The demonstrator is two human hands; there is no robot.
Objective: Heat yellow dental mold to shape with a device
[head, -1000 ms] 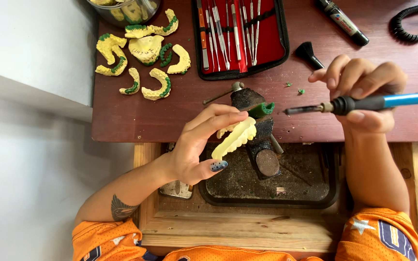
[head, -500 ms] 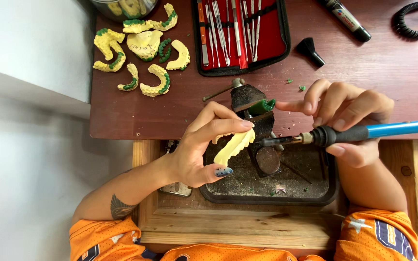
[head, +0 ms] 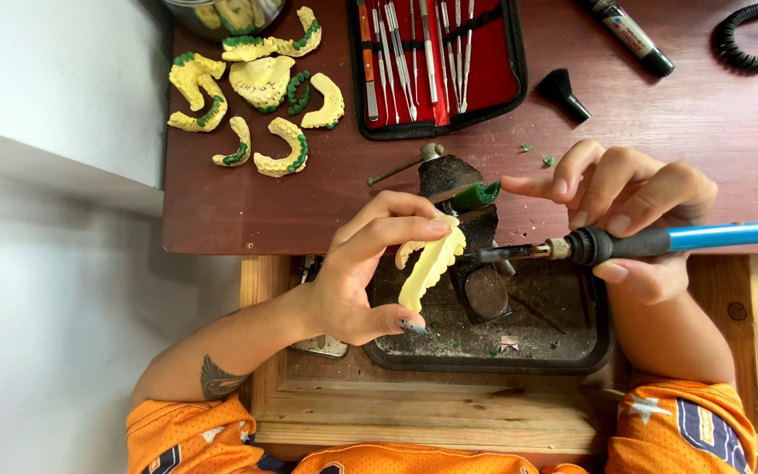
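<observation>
While the left hand (head: 353,281) pinches the light, brittle yellow dental cast (head: 432,263) by its ends, the right hand (head: 633,219) clamps the blue-handled electric wax knife (head: 660,241) near the worktop's front edge.

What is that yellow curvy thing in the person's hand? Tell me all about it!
The yellow curved piece is pale and horseshoe-shaped, like a plaster cast of a row of teeth, with bumpy ridges along one edge. The left hand pinches it between thumb and fingers, tilted over the dark tray. The metal tip of the blue-handled tool in the right hand points at it, close by.
</observation>
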